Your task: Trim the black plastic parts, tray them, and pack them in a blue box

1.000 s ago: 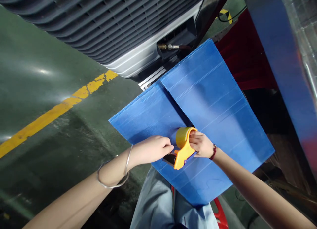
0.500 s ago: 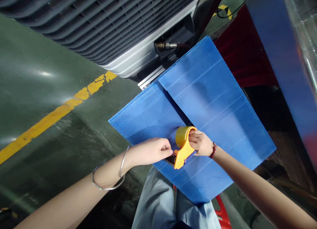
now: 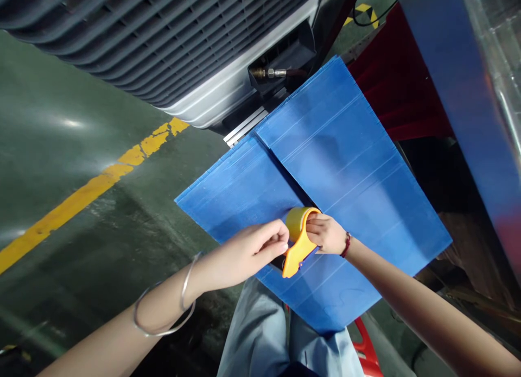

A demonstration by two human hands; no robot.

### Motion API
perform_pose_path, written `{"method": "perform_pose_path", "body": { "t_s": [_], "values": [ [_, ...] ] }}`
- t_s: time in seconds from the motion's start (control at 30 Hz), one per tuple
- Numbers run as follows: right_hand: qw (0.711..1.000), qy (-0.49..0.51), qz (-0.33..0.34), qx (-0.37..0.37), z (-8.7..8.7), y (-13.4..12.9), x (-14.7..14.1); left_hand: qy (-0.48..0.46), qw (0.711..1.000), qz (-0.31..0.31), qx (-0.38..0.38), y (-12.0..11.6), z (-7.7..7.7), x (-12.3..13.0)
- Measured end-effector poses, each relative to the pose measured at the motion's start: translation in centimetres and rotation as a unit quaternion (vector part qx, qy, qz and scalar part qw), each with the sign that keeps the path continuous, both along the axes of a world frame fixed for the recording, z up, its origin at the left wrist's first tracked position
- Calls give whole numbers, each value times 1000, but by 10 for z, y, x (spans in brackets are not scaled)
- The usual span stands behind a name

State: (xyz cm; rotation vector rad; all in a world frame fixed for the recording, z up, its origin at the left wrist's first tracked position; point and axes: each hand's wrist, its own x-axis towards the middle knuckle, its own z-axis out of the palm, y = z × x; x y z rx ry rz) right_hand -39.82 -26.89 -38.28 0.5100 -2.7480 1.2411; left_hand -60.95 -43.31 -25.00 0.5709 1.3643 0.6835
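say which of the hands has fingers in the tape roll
The right hand, with the red bracelet: its fingers reach into the yellow tape roll; the left hand is outside.

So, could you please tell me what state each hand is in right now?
Left hand: curled, close by the orange tape dispenser; whether it holds anything cannot be told.
Right hand: closed, holding the dispenser.

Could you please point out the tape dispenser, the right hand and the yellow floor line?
Tape dispenser (image 3: 299, 250), head view: its orange side.
Right hand (image 3: 329, 236), head view: back of the hand.
Yellow floor line (image 3: 87, 194), head view: middle of its visible stretch.
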Motion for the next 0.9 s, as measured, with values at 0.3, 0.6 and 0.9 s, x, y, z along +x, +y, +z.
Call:
{"method": "perform_pose_path", "body": {
  "t_s": [0.3, 0.6, 0.9],
  "values": [
    [1000, -8, 6, 13, -1, 0, 2, 107, 994, 33, 17, -11, -9, -13],
    [1000, -7, 2, 0, -1, 1, 3, 191, 977, -45, 83, -18, -24, 3],
    [999, -10, -23, -38, 3, 2, -2, 303, 912, -126, 247, -29, -39, 2]
  ]
}}
